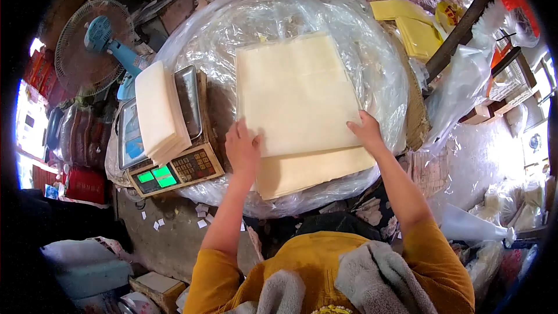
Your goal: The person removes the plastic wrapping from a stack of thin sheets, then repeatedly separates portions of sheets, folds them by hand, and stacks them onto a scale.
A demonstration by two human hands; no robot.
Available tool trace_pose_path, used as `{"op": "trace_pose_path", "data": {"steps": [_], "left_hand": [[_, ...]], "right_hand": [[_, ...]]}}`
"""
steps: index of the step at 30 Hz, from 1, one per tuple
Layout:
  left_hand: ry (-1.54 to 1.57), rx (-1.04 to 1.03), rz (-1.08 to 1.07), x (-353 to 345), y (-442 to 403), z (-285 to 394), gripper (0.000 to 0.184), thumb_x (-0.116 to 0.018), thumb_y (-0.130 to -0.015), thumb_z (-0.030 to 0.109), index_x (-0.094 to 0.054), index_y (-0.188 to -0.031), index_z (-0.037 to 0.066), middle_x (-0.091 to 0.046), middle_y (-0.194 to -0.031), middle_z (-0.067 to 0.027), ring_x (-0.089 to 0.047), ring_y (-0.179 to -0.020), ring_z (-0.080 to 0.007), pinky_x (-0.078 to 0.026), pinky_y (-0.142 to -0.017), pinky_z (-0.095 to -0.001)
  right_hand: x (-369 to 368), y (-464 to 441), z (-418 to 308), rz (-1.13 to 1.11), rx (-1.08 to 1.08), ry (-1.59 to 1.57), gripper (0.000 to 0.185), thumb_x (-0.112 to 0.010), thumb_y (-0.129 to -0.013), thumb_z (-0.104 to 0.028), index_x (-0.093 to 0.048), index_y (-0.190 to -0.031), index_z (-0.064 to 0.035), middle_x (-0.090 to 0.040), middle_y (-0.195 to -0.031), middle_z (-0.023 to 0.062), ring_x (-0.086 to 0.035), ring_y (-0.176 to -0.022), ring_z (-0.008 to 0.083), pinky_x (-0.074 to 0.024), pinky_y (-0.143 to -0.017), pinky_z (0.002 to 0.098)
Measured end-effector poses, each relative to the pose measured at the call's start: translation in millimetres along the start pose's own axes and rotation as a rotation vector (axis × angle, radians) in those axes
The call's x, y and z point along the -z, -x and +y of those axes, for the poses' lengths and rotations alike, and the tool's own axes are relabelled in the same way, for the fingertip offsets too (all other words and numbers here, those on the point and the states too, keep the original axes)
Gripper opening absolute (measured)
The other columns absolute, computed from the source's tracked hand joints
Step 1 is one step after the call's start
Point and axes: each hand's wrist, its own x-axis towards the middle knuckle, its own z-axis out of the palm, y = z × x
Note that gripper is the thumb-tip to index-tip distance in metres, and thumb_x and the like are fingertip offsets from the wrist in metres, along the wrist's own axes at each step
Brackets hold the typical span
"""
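Observation:
A large cream paper sheet (296, 93) lies over a stack of similar sheets (319, 168), whose lower part shows shifted toward me. At the sheet's left edge, my left hand (243, 146) is closed with bent fingers, the thumb on the paper. My right hand (367, 131) grips the opposite edge, its thumb on top and the fingertips partly hidden. Left of the stack, a folded bundle of cream sheets (160, 110) rests on the metal pan of a digital scale (174, 168) with lit green displays.
Clear plastic sheeting (215, 52) covers the round work surface. A blue fan (99, 38) stands at the far left. Yellow packets (415, 35) lie at the back right, beside a dark post (456, 40). Paper scraps (201, 212) litter the floor.

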Motion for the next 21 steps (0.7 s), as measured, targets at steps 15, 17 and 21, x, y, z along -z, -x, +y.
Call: {"op": "trace_pose_path", "data": {"steps": [15,17,21], "left_hand": [[-0.058,-0.291,-0.416,-23,34,17,0.074,-0.057,-0.081,0.055,-0.042,-0.135,0.006,-0.031,-0.144,-0.0226,-0.026,-0.136,-0.0394,-0.015,-0.108,-0.0606],[-0.097,-0.289,-0.457,-22,33,20,0.074,-0.053,-0.084,0.056,-0.038,-0.138,0.008,-0.027,-0.146,-0.0223,-0.022,-0.137,-0.0394,-0.014,-0.109,-0.0600],[-0.213,-0.344,-0.557,-11,27,17,0.068,-0.052,-0.087,0.047,-0.033,-0.141,0.009,-0.026,-0.148,-0.0200,-0.021,-0.139,-0.0357,-0.015,-0.110,-0.0568]], "right_hand": [[-22,25,-62,0.035,0.378,0.720,0.052,-0.056,-0.090,-0.026,-0.041,-0.136,-0.0094,-0.033,-0.144,0.0152,-0.032,-0.132,0.0339,-0.0284,-0.107,0.0429],[-26,35,-54,-0.048,0.496,0.833,0.050,-0.050,-0.093,-0.029,-0.039,-0.139,-0.0111,-0.027,-0.149,0.0125,-0.024,-0.137,0.0326,-0.0217,-0.111,0.0447],[-41,28,-22,-0.138,0.492,0.856,0.049,-0.046,-0.095,-0.031,-0.038,-0.140,-0.0115,-0.026,-0.149,0.0129,-0.017,-0.140,0.0315,-0.0146,-0.113,0.0488]]}}
